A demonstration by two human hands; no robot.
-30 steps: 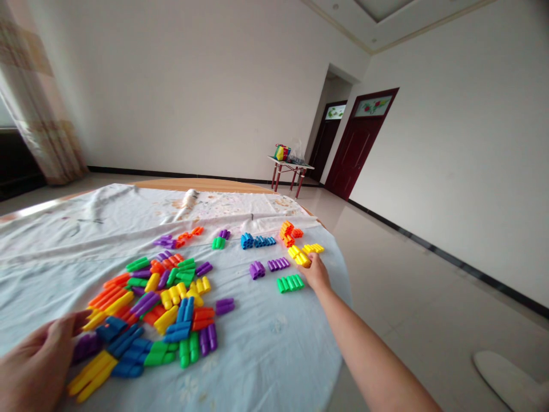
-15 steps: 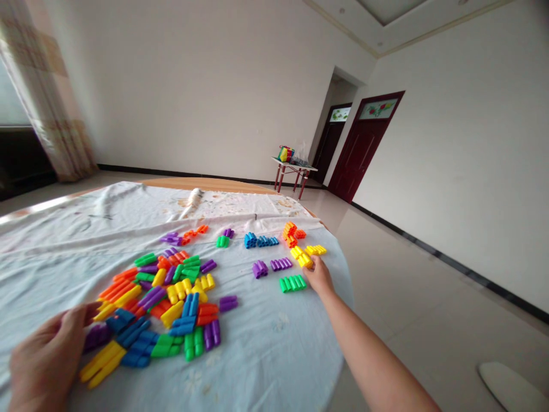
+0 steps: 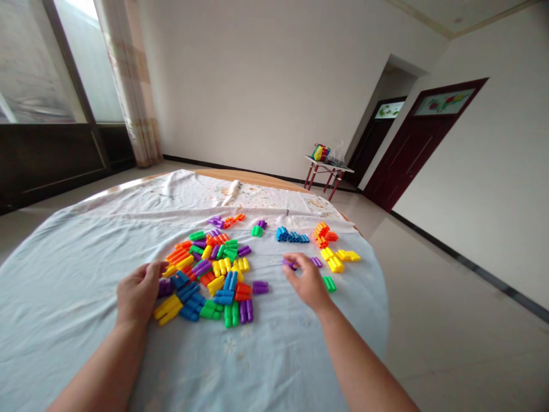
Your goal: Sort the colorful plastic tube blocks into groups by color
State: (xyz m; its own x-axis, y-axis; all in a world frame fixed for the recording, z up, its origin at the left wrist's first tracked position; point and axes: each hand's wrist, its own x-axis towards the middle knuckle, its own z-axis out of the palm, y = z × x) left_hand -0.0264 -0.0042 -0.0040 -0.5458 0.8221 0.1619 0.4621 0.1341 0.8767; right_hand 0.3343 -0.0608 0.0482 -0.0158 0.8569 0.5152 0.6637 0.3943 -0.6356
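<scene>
On the light blue cloth lies a mixed pile of coloured plastic pieces (image 3: 214, 266). My left hand (image 3: 143, 286) is at the pile's left edge, fingers drawn together beside a yellow piece and a purple one (image 3: 165, 288); whether it grips anything is hidden. My right hand (image 3: 304, 277) is right of the pile, fingers curved and apart, with nothing visible between them. It partly covers purple pieces (image 3: 316, 261) and green pieces (image 3: 329, 284). Sorted blue (image 3: 292, 236), orange (image 3: 323, 233) and yellow pieces (image 3: 338, 258) lie beyond it.
Small green (image 3: 257, 231) and orange pieces (image 3: 234, 220) lie behind the pile. The round table (image 3: 257, 176) has a rumpled white cloth (image 3: 193, 197) at its far side. A small side table (image 3: 328, 165) with bags stands by the far wall.
My right hand has moved left, away from the yellow pieces, and its fingers have opened. The view has swung left and my left hand stays by the pile.
</scene>
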